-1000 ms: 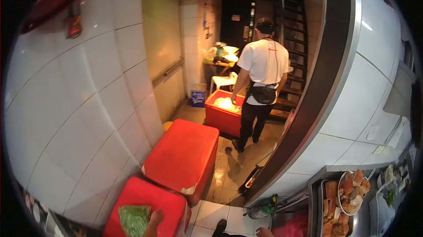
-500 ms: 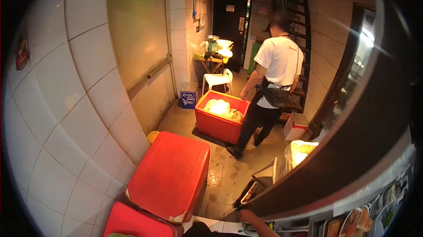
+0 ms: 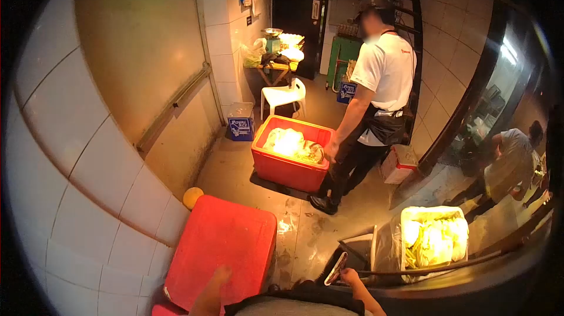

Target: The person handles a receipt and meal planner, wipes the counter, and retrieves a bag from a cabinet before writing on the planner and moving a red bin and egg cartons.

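Note:
My left hand [image 3: 221,276] is over the near part of a large red cooler lid [image 3: 226,239]; it is blurred, so its fingers do not show clearly. My right hand [image 3: 351,276] is low at centre right, its fingers looking curled. Right beside it is a narrow, pale-rimmed oblong object [image 3: 336,268] against a dark shape; whether I grip it cannot be made out. To the right of that hand stands a white-rimmed bin [image 3: 405,251] of brightly lit leafy vegetables [image 3: 437,239].
A person [image 3: 385,75] in a white shirt stands with a hand at an open red cooler box [image 3: 288,169] with a bag inside. Behind are a white stool [image 3: 282,96], a blue-and-white tub [image 3: 241,128] and a table with a scale [image 3: 271,32]. A yellow round object [image 3: 192,198] lies by the wall.
My view has moved forward and turned, showing more of the right side. My left hand has come into view over the red lid, and the vegetable bin is now fully visible.

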`<action>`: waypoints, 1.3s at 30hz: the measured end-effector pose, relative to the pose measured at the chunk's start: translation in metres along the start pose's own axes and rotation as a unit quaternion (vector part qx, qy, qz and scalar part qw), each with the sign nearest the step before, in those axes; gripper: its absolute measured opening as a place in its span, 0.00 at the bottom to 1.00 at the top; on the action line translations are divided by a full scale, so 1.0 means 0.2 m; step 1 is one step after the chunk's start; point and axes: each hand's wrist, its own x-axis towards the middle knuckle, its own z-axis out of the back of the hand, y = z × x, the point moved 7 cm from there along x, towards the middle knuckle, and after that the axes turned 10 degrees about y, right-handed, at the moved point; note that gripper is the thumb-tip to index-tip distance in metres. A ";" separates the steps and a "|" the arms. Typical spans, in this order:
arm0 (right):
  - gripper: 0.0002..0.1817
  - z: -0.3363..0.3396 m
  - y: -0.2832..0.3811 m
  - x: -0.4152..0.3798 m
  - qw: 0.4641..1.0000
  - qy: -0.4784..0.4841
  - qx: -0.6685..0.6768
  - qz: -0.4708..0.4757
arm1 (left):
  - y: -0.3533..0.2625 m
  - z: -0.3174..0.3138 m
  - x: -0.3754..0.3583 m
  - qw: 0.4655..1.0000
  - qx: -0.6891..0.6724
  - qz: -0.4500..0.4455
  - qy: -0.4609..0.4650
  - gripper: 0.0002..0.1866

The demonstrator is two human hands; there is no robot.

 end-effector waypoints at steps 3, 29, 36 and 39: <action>0.15 -0.01 -0.17 0.20 0.988 0.050 0.123 -0.081 | -0.51 0.43 0.44 0.992 -0.061 -0.079 -0.080 0.17; 0.14 1.82 1.78 1.27 0.981 -0.028 -0.015 0.193 | -0.81 0.79 1.66 0.985 -0.157 0.012 -0.073 0.18; 0.13 2.93 2.36 1.28 0.913 -0.265 -0.079 0.299 | -1.82 1.46 2.07 0.922 -0.345 -0.109 -0.138 0.17; 0.14 3.35 2.58 1.34 0.851 -0.354 -0.070 0.381 | -1.73 1.21 2.26 0.956 -0.247 -0.097 -0.124 0.19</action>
